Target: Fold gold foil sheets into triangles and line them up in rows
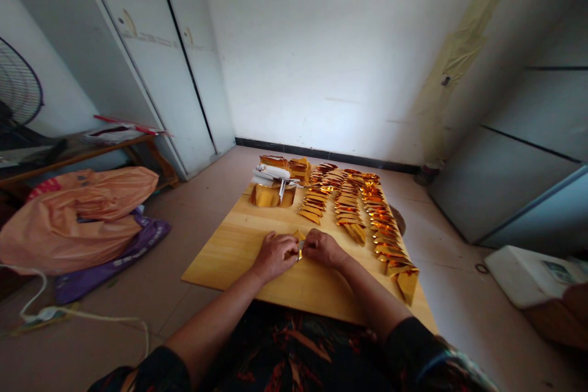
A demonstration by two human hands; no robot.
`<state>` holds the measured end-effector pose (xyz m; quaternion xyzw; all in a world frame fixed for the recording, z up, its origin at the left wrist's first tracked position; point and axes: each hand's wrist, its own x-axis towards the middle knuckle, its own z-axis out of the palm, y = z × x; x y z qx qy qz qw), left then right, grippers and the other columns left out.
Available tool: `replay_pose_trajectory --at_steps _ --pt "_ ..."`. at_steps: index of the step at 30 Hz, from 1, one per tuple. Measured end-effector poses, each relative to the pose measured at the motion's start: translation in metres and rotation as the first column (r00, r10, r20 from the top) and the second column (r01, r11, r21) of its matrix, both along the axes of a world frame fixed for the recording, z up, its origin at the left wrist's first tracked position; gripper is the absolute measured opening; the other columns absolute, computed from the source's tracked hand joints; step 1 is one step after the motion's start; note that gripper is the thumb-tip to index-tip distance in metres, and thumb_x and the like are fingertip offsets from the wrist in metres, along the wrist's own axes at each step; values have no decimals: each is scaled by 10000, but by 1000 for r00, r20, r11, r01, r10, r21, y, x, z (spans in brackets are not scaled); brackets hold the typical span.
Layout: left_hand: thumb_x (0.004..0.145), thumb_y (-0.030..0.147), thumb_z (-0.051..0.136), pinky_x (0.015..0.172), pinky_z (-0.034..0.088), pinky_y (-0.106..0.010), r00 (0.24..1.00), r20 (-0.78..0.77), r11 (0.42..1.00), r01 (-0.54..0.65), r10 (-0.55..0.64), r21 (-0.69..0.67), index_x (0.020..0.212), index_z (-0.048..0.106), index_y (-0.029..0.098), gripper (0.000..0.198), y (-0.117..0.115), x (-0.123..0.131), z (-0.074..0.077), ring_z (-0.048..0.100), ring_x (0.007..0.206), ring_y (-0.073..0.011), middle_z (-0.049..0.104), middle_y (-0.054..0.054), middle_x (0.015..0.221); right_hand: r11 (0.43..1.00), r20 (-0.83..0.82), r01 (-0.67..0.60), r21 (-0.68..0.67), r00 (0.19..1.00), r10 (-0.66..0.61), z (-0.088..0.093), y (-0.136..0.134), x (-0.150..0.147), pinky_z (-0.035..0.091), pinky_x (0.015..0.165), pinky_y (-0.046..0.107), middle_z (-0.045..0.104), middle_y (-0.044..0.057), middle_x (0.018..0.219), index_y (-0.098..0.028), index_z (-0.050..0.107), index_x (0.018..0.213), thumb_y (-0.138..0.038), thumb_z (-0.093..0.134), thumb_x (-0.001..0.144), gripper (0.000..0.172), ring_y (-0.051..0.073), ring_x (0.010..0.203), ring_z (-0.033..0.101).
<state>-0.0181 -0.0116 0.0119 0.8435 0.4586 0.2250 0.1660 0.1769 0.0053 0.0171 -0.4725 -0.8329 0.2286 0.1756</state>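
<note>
Pinching a small piece of gold foil paper (299, 234) in front of me, I have it towards the near edge of the wooden tabletop (225, 254), probably so both forearms can reach it comfortably. My left hand (277, 256) is curled, its fingertips drawn together on the foil's left side; my right hand (325, 248) is bent the same way on the right side. Gripping from both sides likely steadies so light a sheet. I cannot tell whether its underside touches the wood. Beyond, folded gold foil pieces (350, 218) overlap in rows, perhaps to save room. Gold foil sheets (265, 196) and white paper slips (272, 171) lie at the far left, seemingly within my left arm's reach.
</note>
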Motion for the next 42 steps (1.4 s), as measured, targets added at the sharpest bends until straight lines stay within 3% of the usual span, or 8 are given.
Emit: replay_pose_trajectory --at_steps 9,18,32,42 --pt "753 220 631 1028 267 -419 1000 0 1000 12 -12 -9 823 644 246 76 3 -2 -7 589 1056 -190 682 -2 1098 992 211 110 -57 973 -95 18 -4 -12 364 611 189 621 16 868 -178 691 820 -248 592 821 122 105 717 552" --pt "765 216 637 991 277 -404 999 -12 999 46 -45 24 853 629 249 94 3 -2 -4 591 1028 -184 684 11 1061 995 237 103 -1 966 -100 14 -6 -14 368 626 187 627 23 896 -177 681 829 -237 583 832 115 105 731 566" --pt "814 221 584 975 279 -399 994 -49 992 101 -97 76 837 678 279 113 2 -4 -4 577 1036 -175 669 10 1087 982 82 185 -43 980 -181 4 -5 -13 383 624 183 606 1 835 -183 657 752 -190 663 736 18 106 715 549" --pt "789 212 593 971 284 -399 996 -43 994 87 -84 72 827 683 281 119 3 -3 -4 573 1050 -177 673 12 1079 984 -47 176 -15 983 -176 -2 -1 -3 427 718 191 624 9 823 -182 661 769 -23 550 699 206 116 769 570"
